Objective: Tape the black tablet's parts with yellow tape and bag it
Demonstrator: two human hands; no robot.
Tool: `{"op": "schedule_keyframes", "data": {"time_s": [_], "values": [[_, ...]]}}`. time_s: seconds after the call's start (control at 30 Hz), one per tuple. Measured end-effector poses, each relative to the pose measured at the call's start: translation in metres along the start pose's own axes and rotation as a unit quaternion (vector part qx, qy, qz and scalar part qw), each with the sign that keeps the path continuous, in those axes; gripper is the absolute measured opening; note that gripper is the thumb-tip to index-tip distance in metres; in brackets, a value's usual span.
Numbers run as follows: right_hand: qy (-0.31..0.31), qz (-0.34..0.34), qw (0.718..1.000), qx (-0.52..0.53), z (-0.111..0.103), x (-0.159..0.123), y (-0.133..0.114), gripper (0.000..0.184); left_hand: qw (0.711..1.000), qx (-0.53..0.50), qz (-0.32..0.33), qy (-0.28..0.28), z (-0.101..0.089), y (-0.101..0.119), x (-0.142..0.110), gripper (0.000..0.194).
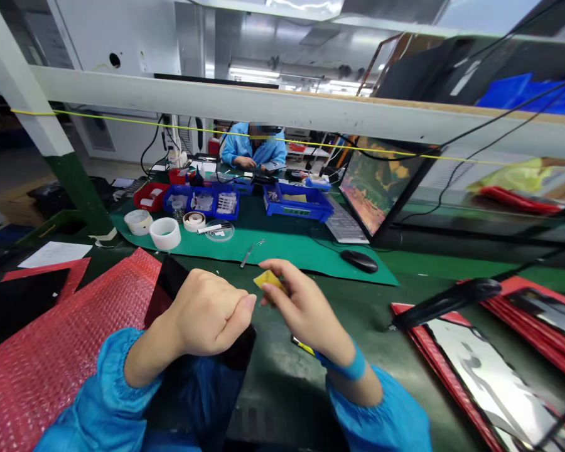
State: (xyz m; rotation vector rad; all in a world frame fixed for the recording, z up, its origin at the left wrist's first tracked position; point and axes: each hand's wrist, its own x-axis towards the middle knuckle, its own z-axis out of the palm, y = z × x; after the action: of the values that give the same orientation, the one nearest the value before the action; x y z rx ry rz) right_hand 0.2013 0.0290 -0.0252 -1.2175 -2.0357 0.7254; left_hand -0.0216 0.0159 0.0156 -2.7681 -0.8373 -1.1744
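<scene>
Between the thumb and fingers of my right hand (301,301) is a small yellow piece (267,279), flat and thin-looking; its exact kind is unclear. My left hand (211,311) is closed in a fist just to the left of it, and whatever its curled fingers hold is hidden. Beneath and behind that fist is a glossy black panel (240,358), which reflects blue. A cutter-like tool with yellow on it (302,344) lies on the dark green table (282,389), partly covered by my right wrist.
Red bubble wrap (75,314) spreads at left. Tape rolls (165,234), blue bins (296,204), tweezers (248,253), a mouse (359,260) and a laptop (381,182) sit farther back. At right, a black arm (447,304) overhangs panels (489,370). Another person (254,147) sits opposite.
</scene>
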Motion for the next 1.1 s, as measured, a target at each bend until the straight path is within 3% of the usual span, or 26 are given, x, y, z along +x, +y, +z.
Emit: {"op": "schedule_keyframes", "data": {"time_s": [0.03, 0.13, 0.23, 0.47, 0.67, 0.83, 1.1], "values": [[0.009, -0.025, 0.999, 0.026, -0.008, -0.009, -0.015, 0.026, 1.000, -0.002, -0.004, 0.005, 0.000, -0.001, 0.000, 0.048], [0.123, -0.113, 0.975, 0.143, -0.020, -0.037, -0.050, 0.019, 1.000, -0.001, -0.016, 0.011, 0.001, -0.001, 0.000, 0.050], [0.089, -0.146, 0.978, 0.122, -0.018, -0.051, -0.063, 0.022, 1.000, 0.001, -0.019, 0.005, 0.003, 0.000, -0.002, 0.050], [0.075, -0.123, 0.988, 0.050, -0.019, -0.044, -0.058, 0.024, 0.999, 0.008, -0.042, -0.013, 0.003, 0.007, -0.005, 0.050], [0.063, -0.133, 0.988, -0.052, -0.024, -0.055, -0.060, 0.040, 0.999, 0.013, -0.039, -0.015, 0.001, 0.008, -0.002, 0.050], [0.063, -0.082, 0.994, -0.022, -0.017, -0.056, -0.057, 0.028, 0.999, 0.032, -0.041, -0.007, 0.003, 0.007, -0.003, 0.049], [0.032, -0.083, 0.996, 0.023, -0.017, -0.061, -0.056, 0.019, 0.997, 0.064, -0.039, -0.001, 0.005, 0.006, -0.006, 0.049]]}}
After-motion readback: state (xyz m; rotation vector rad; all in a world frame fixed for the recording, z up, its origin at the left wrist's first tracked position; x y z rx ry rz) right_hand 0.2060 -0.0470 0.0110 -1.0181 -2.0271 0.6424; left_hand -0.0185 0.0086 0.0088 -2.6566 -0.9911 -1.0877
